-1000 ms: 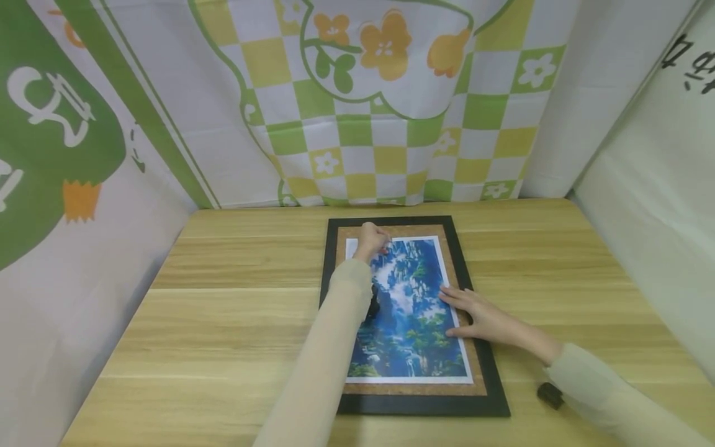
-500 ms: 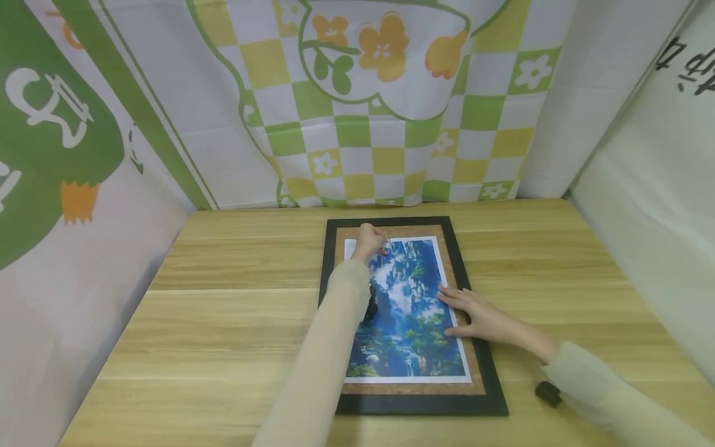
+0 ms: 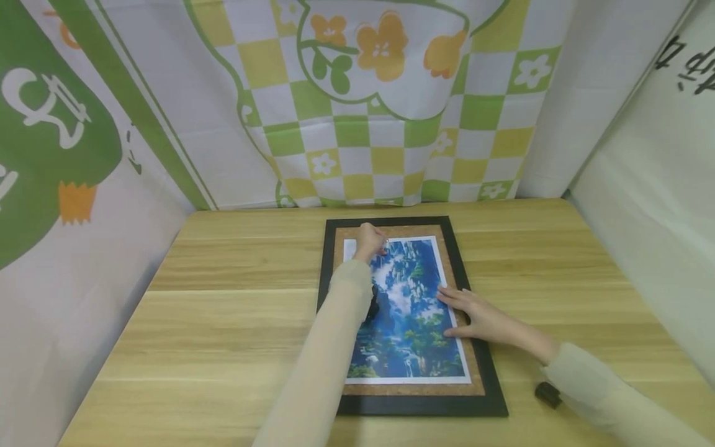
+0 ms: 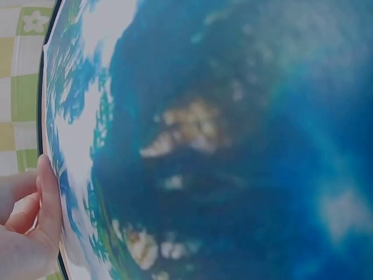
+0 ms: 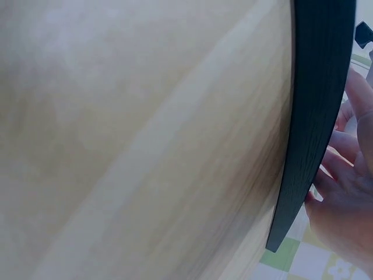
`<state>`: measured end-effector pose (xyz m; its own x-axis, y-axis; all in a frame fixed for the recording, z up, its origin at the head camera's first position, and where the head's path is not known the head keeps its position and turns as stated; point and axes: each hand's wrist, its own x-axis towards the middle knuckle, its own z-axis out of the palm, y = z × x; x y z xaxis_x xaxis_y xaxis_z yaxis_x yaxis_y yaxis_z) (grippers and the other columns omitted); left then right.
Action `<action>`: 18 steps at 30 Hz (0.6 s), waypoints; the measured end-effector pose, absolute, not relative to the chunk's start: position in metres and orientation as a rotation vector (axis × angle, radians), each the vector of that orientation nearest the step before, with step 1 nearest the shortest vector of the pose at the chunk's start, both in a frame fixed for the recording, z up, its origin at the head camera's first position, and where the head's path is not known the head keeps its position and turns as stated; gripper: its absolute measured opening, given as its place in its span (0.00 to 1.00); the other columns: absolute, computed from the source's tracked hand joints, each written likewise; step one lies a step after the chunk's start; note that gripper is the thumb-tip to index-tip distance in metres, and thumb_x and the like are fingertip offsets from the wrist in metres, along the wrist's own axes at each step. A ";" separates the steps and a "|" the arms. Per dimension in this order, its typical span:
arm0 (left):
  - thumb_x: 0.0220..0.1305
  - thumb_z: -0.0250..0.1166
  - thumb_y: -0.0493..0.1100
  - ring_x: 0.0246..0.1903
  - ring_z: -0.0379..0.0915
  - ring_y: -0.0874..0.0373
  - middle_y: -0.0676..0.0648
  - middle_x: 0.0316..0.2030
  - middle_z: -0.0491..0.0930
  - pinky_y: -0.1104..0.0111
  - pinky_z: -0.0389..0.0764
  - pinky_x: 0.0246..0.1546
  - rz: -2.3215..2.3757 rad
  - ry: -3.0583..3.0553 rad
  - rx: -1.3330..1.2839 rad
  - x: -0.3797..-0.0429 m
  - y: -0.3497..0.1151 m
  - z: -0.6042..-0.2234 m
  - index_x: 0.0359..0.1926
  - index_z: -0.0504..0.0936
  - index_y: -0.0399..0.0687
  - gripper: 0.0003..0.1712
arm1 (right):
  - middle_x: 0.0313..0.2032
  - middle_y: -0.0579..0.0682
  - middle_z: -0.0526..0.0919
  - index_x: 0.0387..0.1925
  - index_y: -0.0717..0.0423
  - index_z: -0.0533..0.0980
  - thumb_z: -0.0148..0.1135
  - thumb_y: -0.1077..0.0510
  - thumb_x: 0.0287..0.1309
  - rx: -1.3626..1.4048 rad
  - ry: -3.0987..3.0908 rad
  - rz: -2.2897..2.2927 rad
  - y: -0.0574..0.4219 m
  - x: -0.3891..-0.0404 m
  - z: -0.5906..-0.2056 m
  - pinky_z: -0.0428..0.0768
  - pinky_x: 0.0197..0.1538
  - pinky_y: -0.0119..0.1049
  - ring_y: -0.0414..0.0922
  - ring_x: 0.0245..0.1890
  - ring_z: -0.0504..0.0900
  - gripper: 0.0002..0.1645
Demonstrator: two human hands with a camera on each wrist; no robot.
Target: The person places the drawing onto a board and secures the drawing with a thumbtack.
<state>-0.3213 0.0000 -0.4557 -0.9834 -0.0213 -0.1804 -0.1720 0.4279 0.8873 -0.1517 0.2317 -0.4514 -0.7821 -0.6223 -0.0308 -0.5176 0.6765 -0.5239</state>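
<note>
A printed landscape picture (image 3: 413,323) with a white border lies on a cork board (image 3: 413,390) in a black frame (image 3: 422,406). At the picture's top edge, my left hand (image 3: 370,241) has its thumb and fingers together on a small clear thing, mostly hidden and too small to name. The left wrist view shows that hand (image 4: 35,227) beside the picture's edge. My right hand (image 3: 483,315) rests on the right border, fingers extended and spread, its heel over the black frame. In the right wrist view the hand (image 5: 349,181) is partly behind the frame bar (image 5: 317,111).
The frame lies on a wooden table (image 3: 234,323). Near my right sleeve is a small black object (image 3: 547,394). Another dark piece (image 3: 372,304) sits at my left wrist. A checked, flowered cloth (image 3: 385,136) hangs behind the table's far edge, with light walls on both sides.
The view shifts very slightly. Both hands stay in nearly the same place: the left at the picture's top edge, the right on its right border.
</note>
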 end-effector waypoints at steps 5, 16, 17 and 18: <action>0.57 0.59 0.29 0.17 0.77 0.54 0.38 0.34 0.81 0.68 0.81 0.22 1.602 2.450 -0.298 -0.329 -0.001 -0.457 0.36 0.80 0.30 0.07 | 0.66 0.65 0.54 0.63 0.67 0.59 0.64 0.45 0.50 -0.941 2.685 -0.722 0.229 -0.153 -0.450 0.58 0.59 0.63 0.67 0.63 0.53 0.46; 0.63 0.57 0.38 0.31 0.79 0.46 0.39 0.41 0.78 0.62 0.82 0.32 1.455 2.315 0.078 -0.335 -0.028 -0.458 0.47 0.77 0.35 0.13 | 0.65 0.65 0.58 0.61 0.65 0.63 0.64 0.48 0.51 -0.934 2.696 -0.681 0.229 -0.155 -0.443 0.64 0.57 0.60 0.66 0.61 0.59 0.41; 0.65 0.54 0.38 0.35 0.79 0.44 0.37 0.45 0.77 0.60 0.81 0.36 1.349 2.354 0.122 -0.319 -0.031 -0.437 0.50 0.75 0.34 0.15 | 0.64 0.65 0.59 0.61 0.65 0.64 0.64 0.49 0.52 -0.933 2.705 -0.676 0.230 -0.154 -0.442 0.65 0.57 0.59 0.66 0.60 0.61 0.39; 0.66 0.53 0.38 0.37 0.78 0.43 0.36 0.47 0.76 0.60 0.81 0.37 1.286 2.382 0.195 -0.306 -0.034 -0.421 0.51 0.74 0.33 0.16 | 0.64 0.65 0.60 0.60 0.65 0.65 0.64 0.49 0.52 -0.938 2.720 -0.666 0.231 -0.154 -0.441 0.66 0.56 0.59 0.65 0.60 0.62 0.38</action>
<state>-0.3056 -0.0340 -0.4210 -0.9001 0.3169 -0.2990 -0.0762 0.5612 0.8242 -0.1543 0.2307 -0.4411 -0.7823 -0.6222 -0.0306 -0.5378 0.6993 -0.4709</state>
